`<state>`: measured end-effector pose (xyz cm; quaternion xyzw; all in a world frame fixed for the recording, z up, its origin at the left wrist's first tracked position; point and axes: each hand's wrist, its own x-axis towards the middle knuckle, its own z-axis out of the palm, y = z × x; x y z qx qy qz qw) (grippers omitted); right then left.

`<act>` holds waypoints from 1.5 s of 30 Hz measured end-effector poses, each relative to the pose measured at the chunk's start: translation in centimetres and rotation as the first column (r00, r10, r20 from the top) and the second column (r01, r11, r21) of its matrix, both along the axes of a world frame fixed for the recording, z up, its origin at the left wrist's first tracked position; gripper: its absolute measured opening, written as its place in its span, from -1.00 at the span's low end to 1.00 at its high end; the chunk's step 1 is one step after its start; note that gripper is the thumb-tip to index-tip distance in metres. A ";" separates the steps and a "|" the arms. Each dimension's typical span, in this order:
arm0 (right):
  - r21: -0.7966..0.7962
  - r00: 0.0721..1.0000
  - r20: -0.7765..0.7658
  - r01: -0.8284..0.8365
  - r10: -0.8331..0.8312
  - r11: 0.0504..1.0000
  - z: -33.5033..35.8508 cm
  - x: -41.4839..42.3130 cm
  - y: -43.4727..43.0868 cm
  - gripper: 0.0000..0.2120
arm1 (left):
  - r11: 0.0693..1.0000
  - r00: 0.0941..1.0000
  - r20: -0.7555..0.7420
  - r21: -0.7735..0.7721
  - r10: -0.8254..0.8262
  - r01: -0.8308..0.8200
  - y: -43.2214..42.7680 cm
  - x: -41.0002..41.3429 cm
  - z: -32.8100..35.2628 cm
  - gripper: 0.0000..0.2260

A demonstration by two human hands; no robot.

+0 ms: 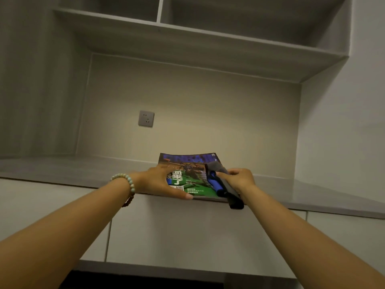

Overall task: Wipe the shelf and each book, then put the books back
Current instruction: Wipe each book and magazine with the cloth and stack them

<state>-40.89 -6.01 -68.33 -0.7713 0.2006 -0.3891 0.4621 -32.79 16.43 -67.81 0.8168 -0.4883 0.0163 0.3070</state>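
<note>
In the head view, one book [188, 172] lies flat on the grey counter [62, 170], with its colourful cover facing up. It is right of the middle of the scene, and its near edge lies along the near edge of the counter.

The left hand [156, 181] rests on the left part of the cover. Its fingers [166, 169] are spread wide and lie flat on the book, and the thumb [184, 195] stretches to the right along the near edge of the book. This hand presses on the book and does not close around it. A bracelet [127, 181] of pale beads is on the left wrist.

The right hand [239, 181] is at the right side of the book and holds a cloth [218, 185]. Its fingers are curled around the cloth, while the index finger [221, 174] points to the left and lies on top of it. The cloth is grey with a blue part and a dark end. It lies on the right strip of the cover, and the dark end hangs over the near edge of the counter. So the book is under both hands, and the middle of its cover shows between the left fingers and the cloth.

On the far wall, to the left of the book, there is a socket [146, 118]. Above it a grey shelf [187, 40] runs across the scene. Pale cabinet fronts [166, 230] are below the counter.
</note>
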 end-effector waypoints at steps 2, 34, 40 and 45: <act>-0.016 0.999 0.015 -0.034 0.034 0.999 -0.4 -0.6 0.2 -0.85 | 0.999 1.000 -0.010 0.027 0.021 -0.021 0.2 -0.1 -0.1 -0.50; -0.063 0.939 0.088 -0.329 0.334 0.942 -19.8 -11.4 6.9 -0.95 | 0.649 0.983 0.019 -0.753 0.185 -0.108 -0.6 -6.4 -23.2 -0.73; 0.278 0.892 -0.146 -0.378 0.428 0.883 -34.9 -12.1 7.0 -0.86 | 0.865 0.882 -0.472 -0.449 -0.019 -0.222 -0.1 -9.5 -40.1 -0.76; 0.101 0.757 -0.413 -0.514 0.506 0.852 -44.9 -13.6 7.8 -0.84 | 0.972 0.815 -0.562 -0.074 0.143 -0.222 3.6 -11.4 -53.0 -0.71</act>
